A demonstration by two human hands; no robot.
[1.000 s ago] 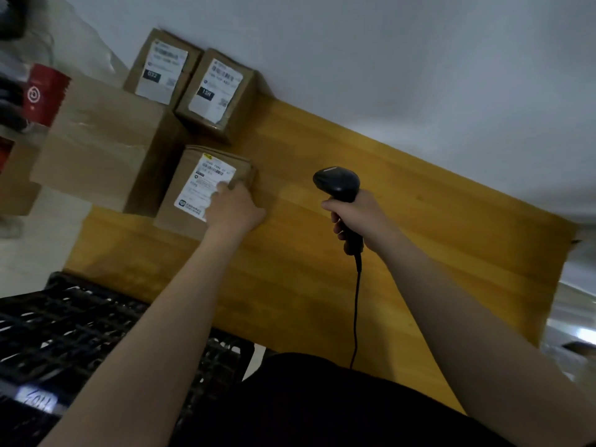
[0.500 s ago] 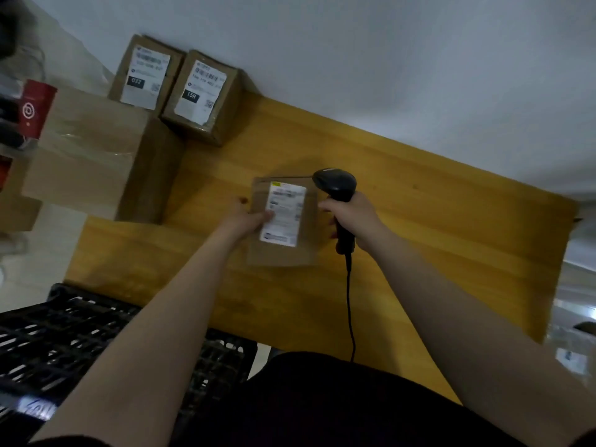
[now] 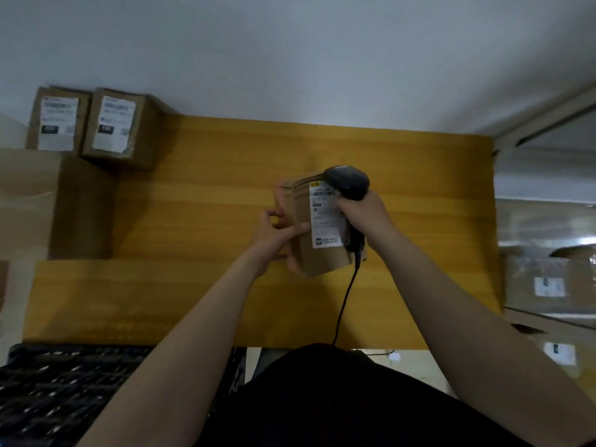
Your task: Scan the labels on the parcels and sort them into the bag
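My left hand (image 3: 277, 230) grips a small brown cardboard parcel (image 3: 309, 250) by its left side, holding it above the middle of the wooden table (image 3: 200, 221). Its white label (image 3: 324, 221) faces up. My right hand (image 3: 364, 217) is closed around the handle of a black barcode scanner (image 3: 350, 182), whose head sits over the top of the label. The scanner's cable (image 3: 343, 304) hangs down toward my body. Two more labelled parcels (image 3: 58, 122) (image 3: 119, 127) stand at the table's far left corner. No bag is recognisable in view.
A large plain cardboard box (image 3: 48, 201) stands on the left of the table. A black plastic crate (image 3: 64, 391) sits below the table's near left edge. Wrapped parcels (image 3: 548, 285) lie on shelving at the right. A white wall runs behind the table.
My left hand has lifted the parcel from beside the large box and carried it right to the scanner. The view has swung right, and the scanner head now overlaps the label.
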